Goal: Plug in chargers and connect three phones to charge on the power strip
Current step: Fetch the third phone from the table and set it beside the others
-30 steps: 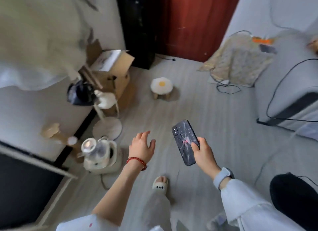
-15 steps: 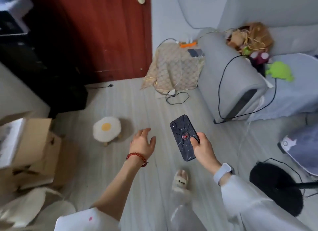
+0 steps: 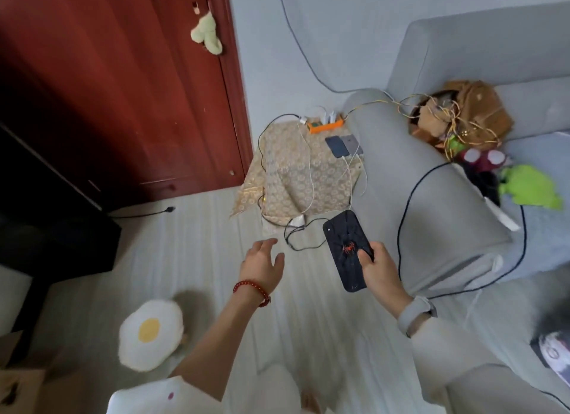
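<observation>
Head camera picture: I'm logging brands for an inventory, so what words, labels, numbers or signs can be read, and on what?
No readable text anywhere in this view.
Phone in the right hand: a red spider emblem on the case, no words.
Orange power strip: a small green panel, too blurred to read.
Two phones on the patterned cloth: no markings can be made out.
Left hand: holds nothing.

Left hand (image 3: 262,267) loose; right hand (image 3: 381,268) gripping
</observation>
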The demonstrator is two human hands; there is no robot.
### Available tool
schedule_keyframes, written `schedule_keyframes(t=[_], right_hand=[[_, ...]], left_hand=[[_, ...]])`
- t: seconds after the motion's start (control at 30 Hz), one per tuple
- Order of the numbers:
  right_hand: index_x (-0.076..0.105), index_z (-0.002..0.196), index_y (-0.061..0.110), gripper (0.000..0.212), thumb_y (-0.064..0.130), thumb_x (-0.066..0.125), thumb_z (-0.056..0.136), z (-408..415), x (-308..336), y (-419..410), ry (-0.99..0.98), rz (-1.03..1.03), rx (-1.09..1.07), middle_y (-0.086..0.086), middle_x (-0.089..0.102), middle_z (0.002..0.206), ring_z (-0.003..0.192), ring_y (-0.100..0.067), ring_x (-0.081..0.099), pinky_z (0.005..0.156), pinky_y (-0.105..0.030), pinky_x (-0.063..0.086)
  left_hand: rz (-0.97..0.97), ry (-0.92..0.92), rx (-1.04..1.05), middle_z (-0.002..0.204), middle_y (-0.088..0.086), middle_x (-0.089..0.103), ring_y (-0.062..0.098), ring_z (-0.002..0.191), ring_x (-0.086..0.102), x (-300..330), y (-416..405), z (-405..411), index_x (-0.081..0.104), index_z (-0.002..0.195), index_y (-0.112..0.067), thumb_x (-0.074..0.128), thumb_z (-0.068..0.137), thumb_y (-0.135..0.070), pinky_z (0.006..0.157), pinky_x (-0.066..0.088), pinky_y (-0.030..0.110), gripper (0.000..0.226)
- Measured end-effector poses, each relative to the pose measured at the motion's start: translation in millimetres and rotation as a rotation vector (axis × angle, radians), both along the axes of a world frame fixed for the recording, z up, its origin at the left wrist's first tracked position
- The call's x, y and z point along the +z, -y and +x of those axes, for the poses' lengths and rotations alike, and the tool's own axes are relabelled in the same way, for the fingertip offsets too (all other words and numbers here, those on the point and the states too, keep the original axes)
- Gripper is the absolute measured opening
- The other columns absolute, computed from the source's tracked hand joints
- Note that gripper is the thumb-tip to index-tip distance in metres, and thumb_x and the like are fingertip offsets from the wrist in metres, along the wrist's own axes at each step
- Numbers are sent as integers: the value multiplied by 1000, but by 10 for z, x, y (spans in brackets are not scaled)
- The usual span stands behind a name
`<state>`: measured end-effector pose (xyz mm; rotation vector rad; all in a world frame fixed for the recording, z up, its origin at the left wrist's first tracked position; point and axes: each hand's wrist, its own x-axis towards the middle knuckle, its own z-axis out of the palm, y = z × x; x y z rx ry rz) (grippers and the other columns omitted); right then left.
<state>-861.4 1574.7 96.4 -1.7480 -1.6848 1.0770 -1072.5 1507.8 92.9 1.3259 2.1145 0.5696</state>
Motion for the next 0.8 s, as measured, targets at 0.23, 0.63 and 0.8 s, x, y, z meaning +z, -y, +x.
schedule_keyframes(t=[0.23, 0.63, 0.8], right_hand=[[47, 109, 5, 20, 16, 44, 93, -589, -264, -1687, 13, -57, -24, -5, 52, 90, 84, -24, 50, 70, -30, 34], [45, 112, 7, 23, 20, 43, 93, -1342, -619, -4352, 56, -250, -120, -7, 53, 95, 88, -27, 52, 78, -38, 42], [46, 111, 5, 23, 18, 43, 93, -1370, -954, -5228, 103, -298, -117, -10, 55, 97, 83, -26, 50, 72, -33, 39]], left_hand=[[15, 9, 3, 139, 11, 42, 28, 127, 40, -246, -1701, -643, 38, 133, -13, 45, 91, -26, 105, 37, 43, 45], [-140, -5, -161, 140, 9, 40, 26, 128, 38, -665, -4568, -1265, 36, 135, -14, 42, 91, -25, 106, 36, 44, 46], [-238, -6, -196, 142, 8, 37, 25, 130, 34, -1052, -5361, -1168, 34, 135, -15, 41, 91, -25, 106, 34, 44, 46]])
